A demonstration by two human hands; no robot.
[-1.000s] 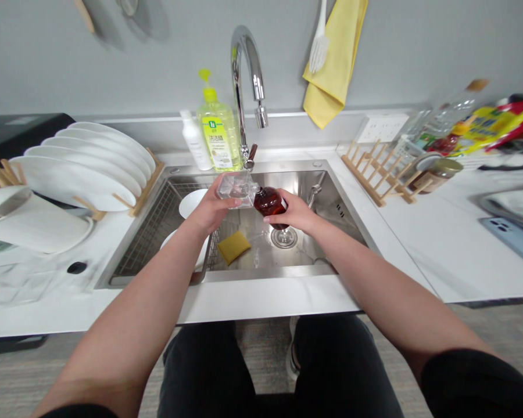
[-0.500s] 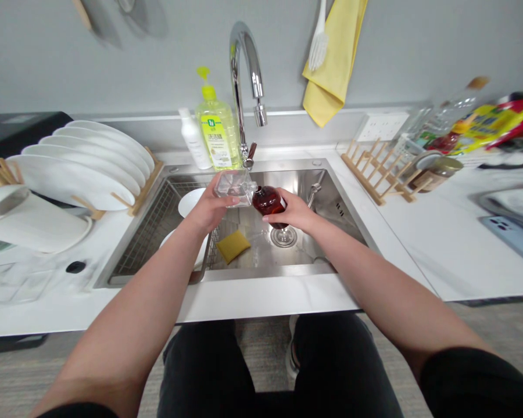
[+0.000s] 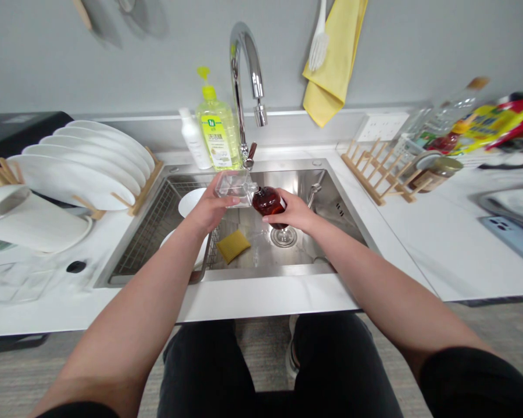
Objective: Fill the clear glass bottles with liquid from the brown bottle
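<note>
Over the sink [image 3: 283, 271], my left hand [image 3: 209, 210] is closed around a clear square bottle [image 3: 234, 187], tipped so its neck points right. My right hand [image 3: 294, 210] grips a dark red-brown bottle [image 3: 269, 200], held tilted. The two bottle mouths meet or nearly meet; I cannot tell whether they touch. Below them on the sink floor lies a yellow sponge [image 3: 233, 247], with the round drain [image 3: 283, 237] to its right. White dishes [image 3: 189, 202] sit in the wire basket [image 3: 135, 249] on the left, partly hidden by my left arm.
A chrome faucet [image 3: 244, 69] arches behind the sink beside a green dish soap bottle [image 3: 218, 130] and a white bottle [image 3: 194, 139]. Plates [image 3: 78, 174] stand in a rack at left. An unfilled wooden rack [image 3: 375, 174], a jar [image 3: 438, 174] and a phone [image 3: 509, 235] are at right.
</note>
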